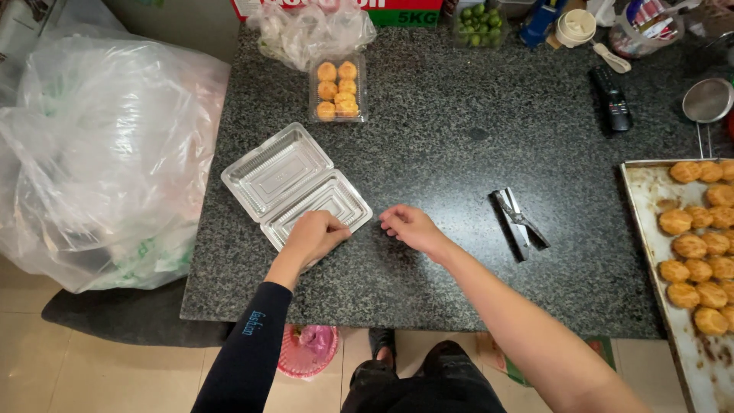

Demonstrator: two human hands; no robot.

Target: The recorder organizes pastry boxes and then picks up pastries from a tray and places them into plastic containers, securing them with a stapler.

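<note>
- Left hand curled, fingers bent down onto near edge of open clear plastic clamshell box; touching it, looks like pressing or pinching the rim, exact grip hidden by knuckles.
- Right hand loosely half-closed, fingertips toward the box corner, just beside it, holding nothing; resting on dark granite counter.
- Clamshell lies flat open at counter's left-front part, both halves face up, empty.
- Second clamshell, closed, farther back near counter's rear edge, filled with round golden pastry puffs in two rows.
- Metal baking tray at right edge of counter, holds many golden puffs of same kind, some bare greasy tray showing.
- Metal stapler lying on counter between right hand and tray, apart from both.
- Clear tub of small green limes at back.
- Crumpled clear plastic bag at back left of counter.
- Big clear plastic bag left of counter, off the edge.
- Black remote-like handset and wire strainer back right.
</note>
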